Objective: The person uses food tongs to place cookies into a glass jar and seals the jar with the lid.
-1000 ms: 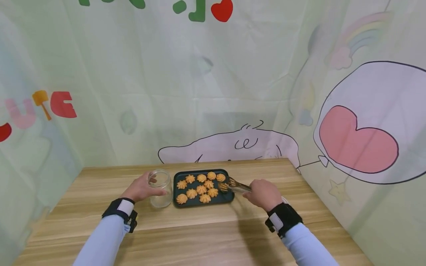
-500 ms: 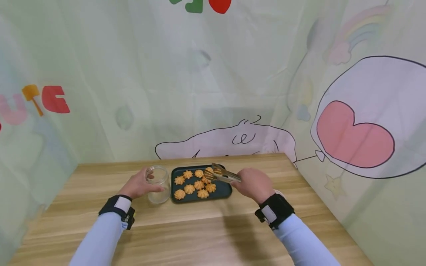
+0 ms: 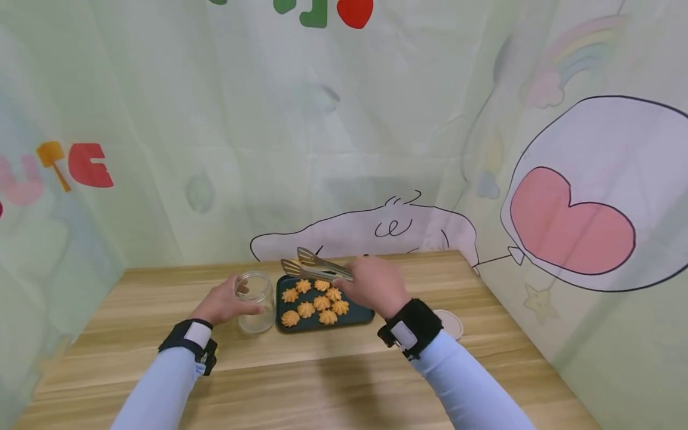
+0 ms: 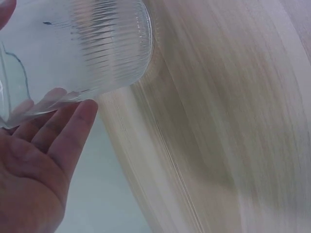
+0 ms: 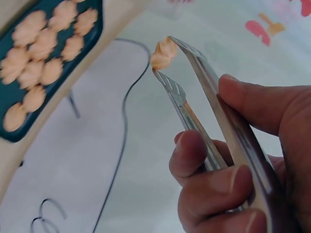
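So the left hand (image 3: 226,300) is gripping the glass jar (image 3: 257,323) with thumb and fingers, upright just beside the tray (image 3: 357,316). The right hand (image 3: 378,283) is curling its fingers round the metal tongs (image 5: 233,131), tips parted only by the cookie (image 5: 164,53) they're pinching above the table (image 3: 258,382) — probably wanting a light, even squeeze, since those piped ridges are looking crumbly. Writing-wise, a red E (image 3: 91,165) and pink U (image 3: 25,179) are showing on the backdrop (image 3: 269,119) — no brands are popping out.

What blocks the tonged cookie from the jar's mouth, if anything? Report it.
Nothing visible: the glass jar is uncovered, and the left hand grips only its side, leaving the top free for the cookie in the tongs.
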A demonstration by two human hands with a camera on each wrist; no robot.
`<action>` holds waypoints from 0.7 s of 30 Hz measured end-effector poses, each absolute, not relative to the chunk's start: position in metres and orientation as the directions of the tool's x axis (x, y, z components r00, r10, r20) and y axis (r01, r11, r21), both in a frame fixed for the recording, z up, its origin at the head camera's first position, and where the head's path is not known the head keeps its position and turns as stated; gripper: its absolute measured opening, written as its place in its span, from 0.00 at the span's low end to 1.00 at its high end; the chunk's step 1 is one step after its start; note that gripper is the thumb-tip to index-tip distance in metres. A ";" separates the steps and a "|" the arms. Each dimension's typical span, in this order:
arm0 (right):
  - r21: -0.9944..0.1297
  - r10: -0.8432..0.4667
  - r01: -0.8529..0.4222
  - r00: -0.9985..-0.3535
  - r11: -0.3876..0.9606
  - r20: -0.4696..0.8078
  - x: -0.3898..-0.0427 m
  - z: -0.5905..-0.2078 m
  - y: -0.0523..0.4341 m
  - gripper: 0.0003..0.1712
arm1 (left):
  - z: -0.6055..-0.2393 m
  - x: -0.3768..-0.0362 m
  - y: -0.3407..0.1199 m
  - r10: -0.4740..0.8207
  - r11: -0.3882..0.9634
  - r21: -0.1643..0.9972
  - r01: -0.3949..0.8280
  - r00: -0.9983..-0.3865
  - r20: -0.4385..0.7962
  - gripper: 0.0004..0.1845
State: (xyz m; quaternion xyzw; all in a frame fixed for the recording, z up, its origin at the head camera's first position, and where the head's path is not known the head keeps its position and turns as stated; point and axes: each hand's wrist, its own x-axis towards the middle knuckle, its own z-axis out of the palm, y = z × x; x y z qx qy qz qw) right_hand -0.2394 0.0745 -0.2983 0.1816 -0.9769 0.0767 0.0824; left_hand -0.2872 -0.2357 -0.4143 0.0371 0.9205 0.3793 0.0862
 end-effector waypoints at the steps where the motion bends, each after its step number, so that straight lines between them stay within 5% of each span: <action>1: -0.132 -0.355 -0.382 -0.916 0.915 0.189 -0.239 -0.296 0.069 0.17 | -0.414 -0.286 -0.236 0.133 0.710 0.704 0.005 -0.983 -0.127 0.51; 21: -0.141 -0.439 -0.461 -0.884 0.876 0.164 -0.240 -0.310 0.012 0.20 | -0.415 -0.284 -0.239 0.131 0.713 0.700 0.037 -0.988 -0.081 0.44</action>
